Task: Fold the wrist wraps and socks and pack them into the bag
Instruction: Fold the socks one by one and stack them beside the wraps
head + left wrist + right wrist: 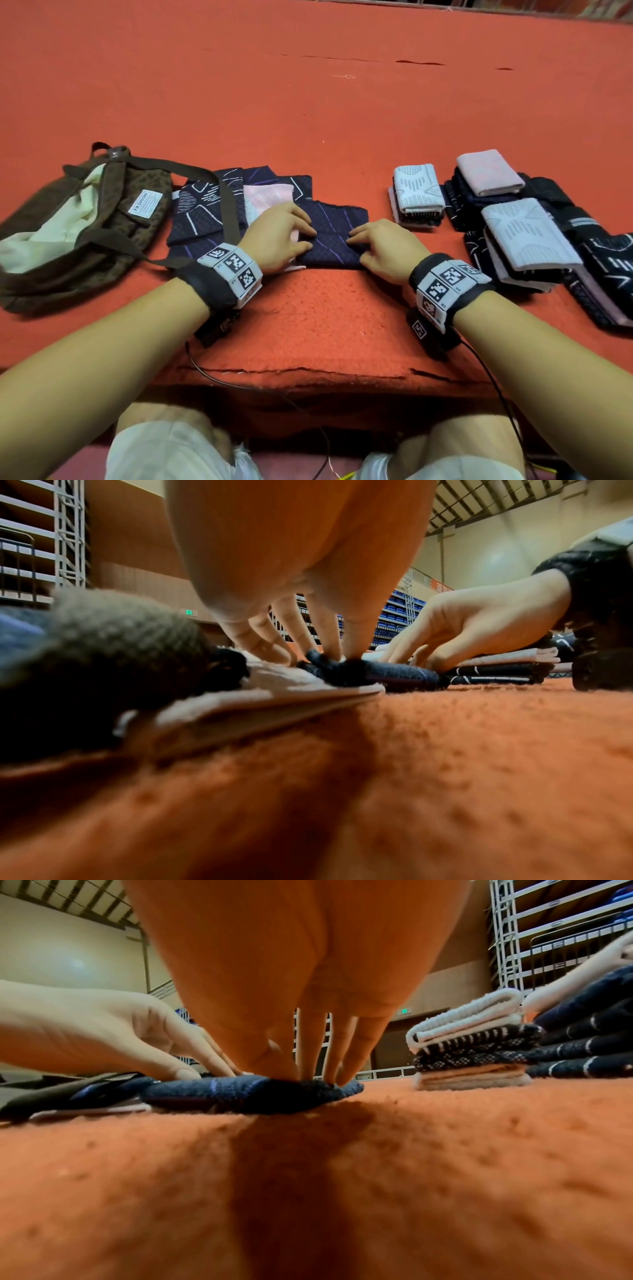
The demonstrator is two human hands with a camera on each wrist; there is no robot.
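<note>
A navy sock with purple lines (pixel 337 236) lies folded on the orange carpet in the middle. My left hand (pixel 308 238) presses its left end with thumb and fingertips. My right hand (pixel 356 243) presses its right end the same way. In the left wrist view the fingers (pixel 329 642) dig into the sock (pixel 394 673). In the right wrist view straight fingers (pixel 352 1053) push down on the sock (pixel 222 1093). A brown bag (pixel 85 219) with a pale lining lies open at the left.
Unfolded navy socks (pixel 205 209) and a pink one (pixel 267 198) lie under the bag's strap (pixel 226 202), left of my hands. Folded stacks (pixel 416 192) (pixel 489 174) (pixel 527 233) stand at the right. The carpet's front edge (pixel 308 373) is near my knees.
</note>
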